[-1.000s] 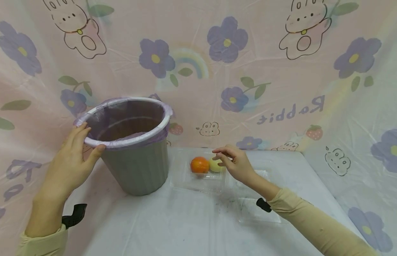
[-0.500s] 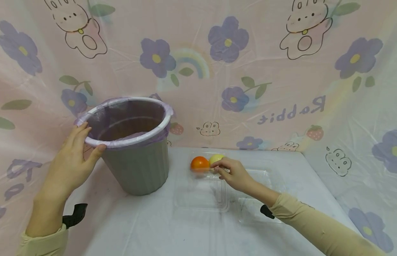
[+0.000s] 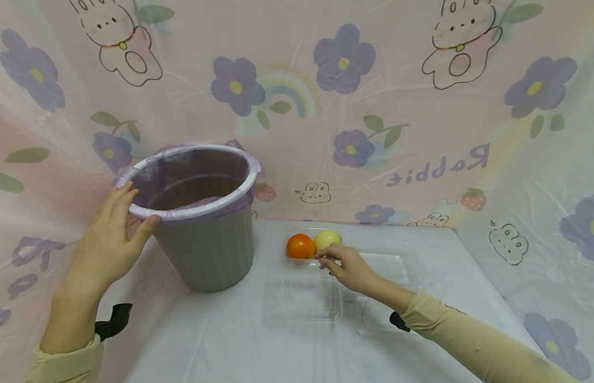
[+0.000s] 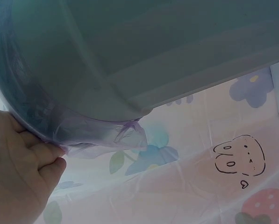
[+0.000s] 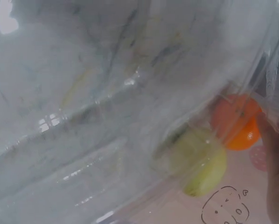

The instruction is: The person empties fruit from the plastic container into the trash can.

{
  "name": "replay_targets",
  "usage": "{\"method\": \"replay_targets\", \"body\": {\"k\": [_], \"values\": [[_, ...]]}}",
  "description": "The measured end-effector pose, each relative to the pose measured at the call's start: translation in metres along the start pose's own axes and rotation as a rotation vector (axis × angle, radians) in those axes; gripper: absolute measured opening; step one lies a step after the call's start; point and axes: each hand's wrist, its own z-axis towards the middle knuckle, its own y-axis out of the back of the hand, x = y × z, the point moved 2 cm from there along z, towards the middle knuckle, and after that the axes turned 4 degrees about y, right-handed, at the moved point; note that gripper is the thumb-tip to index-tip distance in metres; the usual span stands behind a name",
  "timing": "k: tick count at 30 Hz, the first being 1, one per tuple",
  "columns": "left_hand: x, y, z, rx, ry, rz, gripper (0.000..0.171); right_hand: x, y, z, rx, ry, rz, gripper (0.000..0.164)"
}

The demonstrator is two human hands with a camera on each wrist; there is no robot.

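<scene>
My left hand (image 3: 100,252) grips the rim of a grey trash bin (image 3: 206,255), thumb outside and fingers over the edge. A purple liner (image 4: 109,133) is folded over that rim. In the head view, my right hand (image 3: 351,268) is at the front edge of a clear plastic clamshell box, fingers loosely bent. The box's lid (image 3: 301,303) lies folded back toward me. Inside the box sit a round orange-coloured fruit (image 3: 300,247) and a pale yellow-green fruit (image 3: 328,240), both just beyond my fingertips. The right wrist view shows the fruits (image 5: 204,172) partly through clear plastic.
A second clear plastic container (image 3: 390,260) lies to the right, partly under my right forearm. A white sheet (image 3: 229,335) covers the table. Behind hangs a pink cloth (image 3: 287,48) printed with flowers and rabbits.
The clear lid has come down toward me, off the fruits, and now lies flat in front. My right hand has moved slightly down and toward me. My left hand stays on the rim.
</scene>
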Motion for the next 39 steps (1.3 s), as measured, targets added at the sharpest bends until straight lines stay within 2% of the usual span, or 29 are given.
{"method": "replay_targets", "body": {"k": [16,30,39], "values": [[-0.001,0.001,0.0,0.006,0.009,0.006,0.074,-0.017,0.0,-0.004,0.012,-0.035,-0.061,0.018],[-0.002,0.002,0.0,0.017,0.024,0.013,0.075,-0.026,-0.001,-0.008,0.112,-0.098,-0.088,0.019],[-0.001,0.001,0.0,0.014,0.018,0.001,0.075,-0.028,-0.002,-0.009,0.148,-0.108,-0.171,0.024]]}}
